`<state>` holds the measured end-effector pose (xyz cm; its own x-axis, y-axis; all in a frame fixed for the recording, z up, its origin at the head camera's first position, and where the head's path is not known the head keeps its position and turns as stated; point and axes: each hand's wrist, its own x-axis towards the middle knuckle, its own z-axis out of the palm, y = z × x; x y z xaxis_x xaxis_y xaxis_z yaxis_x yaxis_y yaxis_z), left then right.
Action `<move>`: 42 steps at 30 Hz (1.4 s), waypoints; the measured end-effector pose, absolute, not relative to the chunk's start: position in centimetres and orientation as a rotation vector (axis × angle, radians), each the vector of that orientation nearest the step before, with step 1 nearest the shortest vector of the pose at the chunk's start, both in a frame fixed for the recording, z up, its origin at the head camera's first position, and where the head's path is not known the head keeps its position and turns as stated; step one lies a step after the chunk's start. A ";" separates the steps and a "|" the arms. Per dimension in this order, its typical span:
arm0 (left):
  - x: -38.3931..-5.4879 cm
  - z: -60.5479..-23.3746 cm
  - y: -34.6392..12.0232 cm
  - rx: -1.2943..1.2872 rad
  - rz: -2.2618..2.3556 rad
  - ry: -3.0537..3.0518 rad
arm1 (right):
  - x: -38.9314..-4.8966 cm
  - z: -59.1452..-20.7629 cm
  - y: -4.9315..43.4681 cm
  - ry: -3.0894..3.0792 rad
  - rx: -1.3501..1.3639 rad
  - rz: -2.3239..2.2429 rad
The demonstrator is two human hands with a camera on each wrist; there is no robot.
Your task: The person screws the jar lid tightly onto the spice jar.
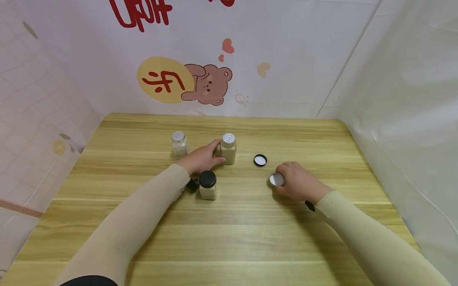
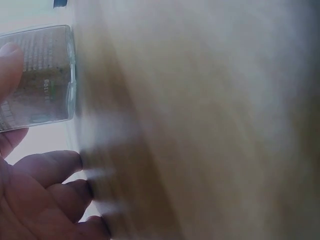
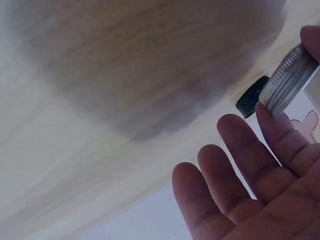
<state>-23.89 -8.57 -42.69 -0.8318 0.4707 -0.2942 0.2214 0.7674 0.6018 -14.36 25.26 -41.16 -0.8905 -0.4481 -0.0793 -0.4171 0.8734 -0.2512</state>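
Note:
My left hand point(image 1: 202, 158) grips a square glass spice jar point(image 1: 228, 153) between thumb and forefinger; its top bears a white printed seal. In the left wrist view, the thumb lies across the jar's point(image 2: 42, 75) labelled side, and the other fingers rest near the tabletop. Over on the right, my right hand point(image 1: 296, 180) pinches a silver metal lid point(image 1: 276, 179) by its rim, inner side up. The right wrist view shows the lid's ridged edge point(image 3: 287, 82) between thumb and forefinger, the remaining fingers spread. A black lid point(image 1: 260, 160) lies upturned on the table between the hands.
A jar with a black lid point(image 1: 208, 185) stands just in front of my left wrist. Behind that hand is another jar with a pale top point(image 1: 179, 144). The wooden table point(image 1: 229, 238) meets a printed white backdrop point(image 1: 286, 47) at the back and sides.

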 end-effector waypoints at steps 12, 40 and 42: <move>-23.9 -42.6 -8.7 0.535 0.771 2.522 | -15.1 -40.7 24.7 2.868 -0.620 -0.503; -24.1 -42.9 -8.5 0.534 0.787 2.525 | -17.8 -39.3 21.8 2.882 -0.593 -0.676; -24.1 -42.8 -8.5 0.533 0.784 2.528 | -18.1 -39.2 21.5 2.887 -0.587 -0.680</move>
